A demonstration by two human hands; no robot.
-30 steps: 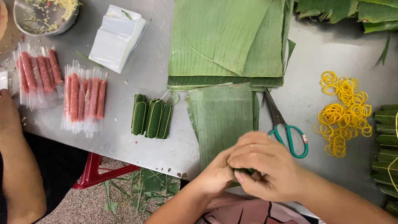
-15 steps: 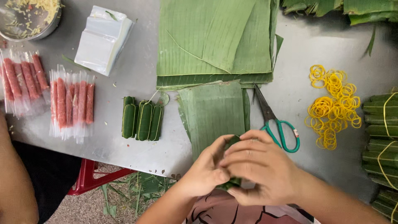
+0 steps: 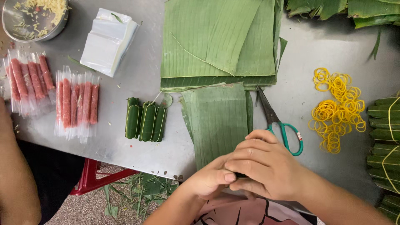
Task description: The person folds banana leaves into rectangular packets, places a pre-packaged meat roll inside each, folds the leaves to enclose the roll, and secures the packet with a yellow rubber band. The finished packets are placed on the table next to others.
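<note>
My left hand [image 3: 210,180] and my right hand [image 3: 266,164] are clasped together at the table's near edge, closed around a small roll in dark green leaf that is almost wholly hidden under the fingers. The hands rest on the near end of a cut strip of banana leaf [image 3: 216,121]. Three finished leaf-wrapped rolls [image 3: 146,120] lie side by side to the left. A big stack of banana leaf sheets [image 3: 218,41] lies beyond the strip.
Green-handled scissors [image 3: 281,125] lie right of the strip, beside a heap of yellow rubber bands [image 3: 335,110]. Tied leaf bundles [image 3: 385,137] line the right edge. Plastic-wrapped pink sausages [image 3: 77,104], a stack of plastic sheets [image 3: 109,39], a metal bowl [image 3: 33,16] and another person's arm [image 3: 12,179] are left.
My hands have stayed closed on the roll, with the fingers shifting a little over it. The view has drifted slightly, so the table's things sit a bit differently in frame.
</note>
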